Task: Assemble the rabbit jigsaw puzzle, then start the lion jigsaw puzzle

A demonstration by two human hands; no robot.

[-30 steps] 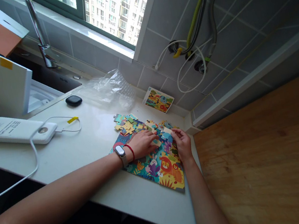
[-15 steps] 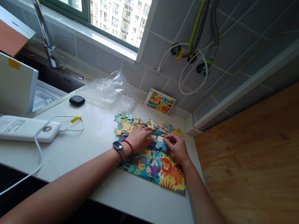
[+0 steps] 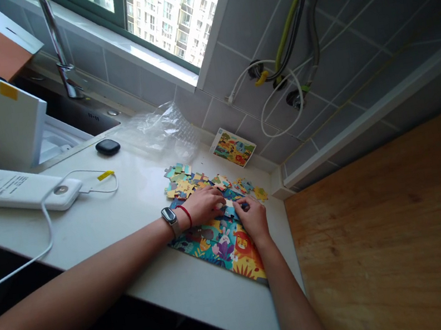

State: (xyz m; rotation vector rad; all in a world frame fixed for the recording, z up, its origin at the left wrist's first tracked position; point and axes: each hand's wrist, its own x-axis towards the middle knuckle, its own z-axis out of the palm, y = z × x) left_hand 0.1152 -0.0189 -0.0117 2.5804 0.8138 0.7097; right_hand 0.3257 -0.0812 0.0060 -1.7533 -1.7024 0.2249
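A colourful animal puzzle [image 3: 223,243] lies on the white counter, its lower part joined up with a rabbit and a lion showing. My left hand [image 3: 204,204], with a watch and a red band at the wrist, rests over its upper left part, fingers bent and touching pieces. My right hand [image 3: 252,217] pinches a light blue and cream piece [image 3: 230,209] at its right edge, low over the puzzle beside my left fingertips. Loose pieces [image 3: 181,180] lie in a heap beyond my left hand, and more pieces [image 3: 245,185] lie past my right hand.
A picture card [image 3: 233,147] leans by the tiled wall. Clear plastic wrap [image 3: 162,132], a black case [image 3: 107,146] and a white power bank [image 3: 17,189] with a cable are on the counter [image 3: 200,298]. A wooden board [image 3: 395,226] stands at the right.
My right hand has shifted left with the piece, closer to my left hand. The whole view has moved slightly, so the scene sits a little further left.
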